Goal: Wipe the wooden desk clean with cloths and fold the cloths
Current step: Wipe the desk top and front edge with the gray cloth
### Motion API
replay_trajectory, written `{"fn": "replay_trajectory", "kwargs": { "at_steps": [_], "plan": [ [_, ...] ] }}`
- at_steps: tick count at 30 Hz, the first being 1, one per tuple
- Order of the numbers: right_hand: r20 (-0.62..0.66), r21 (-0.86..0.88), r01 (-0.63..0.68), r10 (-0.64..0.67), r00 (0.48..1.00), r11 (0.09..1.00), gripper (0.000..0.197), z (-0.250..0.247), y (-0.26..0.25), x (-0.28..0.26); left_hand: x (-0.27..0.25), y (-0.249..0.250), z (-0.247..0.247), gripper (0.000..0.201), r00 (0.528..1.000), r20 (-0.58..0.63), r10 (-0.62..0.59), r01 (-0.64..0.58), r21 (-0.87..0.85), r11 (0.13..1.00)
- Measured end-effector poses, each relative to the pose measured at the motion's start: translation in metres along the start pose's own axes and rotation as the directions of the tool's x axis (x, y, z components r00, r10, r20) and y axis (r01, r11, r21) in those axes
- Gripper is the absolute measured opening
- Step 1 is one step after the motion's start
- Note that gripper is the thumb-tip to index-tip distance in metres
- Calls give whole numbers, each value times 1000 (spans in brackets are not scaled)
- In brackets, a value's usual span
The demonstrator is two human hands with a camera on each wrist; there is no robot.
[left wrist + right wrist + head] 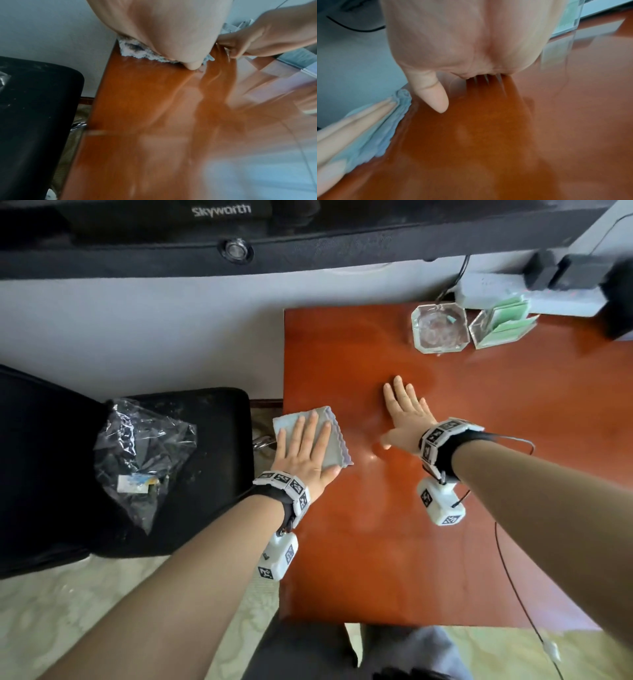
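A pale blue-grey cloth (329, 440) lies at the left edge of the red-brown wooden desk (428, 525). My left hand (305, 450) presses flat on it with straight fingers. In the left wrist view the cloth (137, 52) shows as a fluffy edge under my palm (163, 33). My right hand (404, 412) rests flat on the bare desk, fingers spread, a hand's width to the right of the cloth. In the right wrist view the cloth (385, 128) and the left hand's fingers (351, 124) sit at the lower left, apart from my right thumb (435, 98).
A glass ashtray (440, 326) and a clear holder with green cards (501, 323) stand at the desk's far side. A black chair (102, 474) with a crumpled plastic bag (144, 460) stands left of the desk. A thin black cable (510, 577) trails from my right wrist.
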State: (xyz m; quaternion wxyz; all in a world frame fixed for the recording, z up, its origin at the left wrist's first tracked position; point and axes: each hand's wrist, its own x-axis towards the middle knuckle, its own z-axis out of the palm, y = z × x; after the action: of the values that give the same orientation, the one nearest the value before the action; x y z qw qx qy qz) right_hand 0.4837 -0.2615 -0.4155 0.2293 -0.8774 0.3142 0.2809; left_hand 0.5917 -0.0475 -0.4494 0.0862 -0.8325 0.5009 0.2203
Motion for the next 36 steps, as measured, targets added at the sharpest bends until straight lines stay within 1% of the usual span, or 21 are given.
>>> {"fn": "replay_trajectory", "kwargs": {
  "at_steps": [7, 14, 18, 20, 29, 34, 36],
  "plan": [
    [-12, -25, -10, 10, 1000, 1000, 115, 4, -1, 0, -48, 24, 28, 90, 999, 12, 35, -35, 17, 999],
    [-30, -54, -5, 4, 1000, 999, 114, 5, -1, -1, -50, 28, 27, 91, 999, 36, 27, -27, 0, 1000],
    [-42, -74, -6, 3, 999, 997, 112, 7, -2, 0, -50, 30, 26, 91, 999, 30, 19, -18, -18, 1000],
    [-44, -79, -10, 7, 999, 997, 110, 8, -2, 0, -45, 30, 25, 90, 999, 33, 20, -19, -21, 1000],
    [-60, -77, -9, 4, 998, 997, 106, 10, -3, 1, 4, 44, 6, 90, 998, -44, 38, -40, -40, 998],
    [-68, -71, -16, 11, 998, 997, 96, 10, -4, 0, 29, 49, -5, 91, 993, -90, 76, -80, -46, 996],
    [-82, -65, -16, 11, 997, 998, 90, 12, -5, 0, 38, 51, -13, 93, 995, -55, 81, -81, -4, 997]
  ]
}}
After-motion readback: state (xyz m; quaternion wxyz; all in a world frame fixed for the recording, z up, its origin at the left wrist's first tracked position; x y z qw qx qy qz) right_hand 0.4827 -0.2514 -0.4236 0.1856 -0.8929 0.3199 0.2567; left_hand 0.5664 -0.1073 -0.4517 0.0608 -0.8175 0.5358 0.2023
